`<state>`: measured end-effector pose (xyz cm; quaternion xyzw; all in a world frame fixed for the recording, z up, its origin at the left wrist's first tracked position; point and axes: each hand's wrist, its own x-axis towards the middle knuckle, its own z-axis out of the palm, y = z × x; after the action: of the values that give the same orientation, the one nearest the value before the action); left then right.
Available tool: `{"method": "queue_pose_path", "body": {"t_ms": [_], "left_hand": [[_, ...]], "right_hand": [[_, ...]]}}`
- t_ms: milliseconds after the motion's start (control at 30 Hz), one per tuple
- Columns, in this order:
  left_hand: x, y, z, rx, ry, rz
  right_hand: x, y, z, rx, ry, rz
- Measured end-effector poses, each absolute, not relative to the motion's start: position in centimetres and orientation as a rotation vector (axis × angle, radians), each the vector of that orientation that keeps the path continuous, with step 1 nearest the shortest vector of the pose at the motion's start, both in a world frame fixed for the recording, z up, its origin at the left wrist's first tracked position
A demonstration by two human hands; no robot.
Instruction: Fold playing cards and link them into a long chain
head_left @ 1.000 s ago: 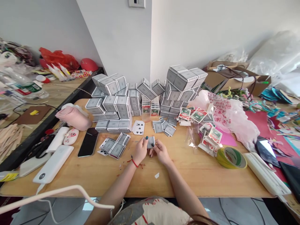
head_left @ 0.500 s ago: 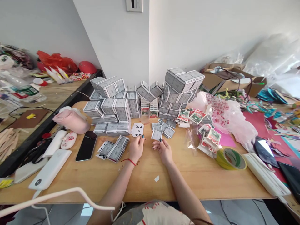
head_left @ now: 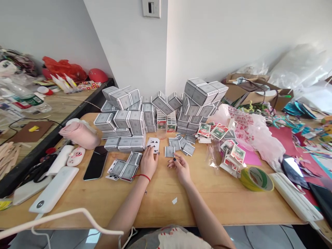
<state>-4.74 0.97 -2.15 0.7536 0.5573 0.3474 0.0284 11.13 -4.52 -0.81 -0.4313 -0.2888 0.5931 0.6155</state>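
My left hand (head_left: 149,162), with a red string at the wrist, lies with fingers stretched over the lower edge of a face-up playing card (head_left: 155,142) showing black clubs. My right hand (head_left: 181,168) has loosely bent fingers apart, with no card visible in them. Just beyond its fingertips a face-down playing card (head_left: 169,151) lies on the table, with several more grey-backed cards (head_left: 183,142) scattered behind it. Left of my left hand are bunches of grey-backed cards (head_left: 129,167), some with faces showing.
Stacks of grey card-built blocks (head_left: 129,119) stand behind, with a taller stack (head_left: 203,91) at right. Card boxes (head_left: 234,154), yellow tape (head_left: 256,178) and a plastic bag (head_left: 259,135) lie right. A phone (head_left: 95,162) and power bank (head_left: 54,189) lie left.
My left hand has moved from a thumb-and-finger pose to lying over the face-up card. A face-down card near my right fingertips has shifted left and lies flatter; that hand barely moved.
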Motion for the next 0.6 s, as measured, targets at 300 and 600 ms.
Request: {"method": "queue_pose_path", "body": {"t_ms": [300,600], "left_hand": [[-4.1,-0.1,0.3,2.267,1.561,1.268],[-2.3,-0.7,1.3,2.340,1.190,1.309]], "right_hand": [[10.4,-3.0,-0.4,-1.053,-0.789,1.292],[10.4,0.1,-0.2,-1.112,-0.748,1.065]]}}
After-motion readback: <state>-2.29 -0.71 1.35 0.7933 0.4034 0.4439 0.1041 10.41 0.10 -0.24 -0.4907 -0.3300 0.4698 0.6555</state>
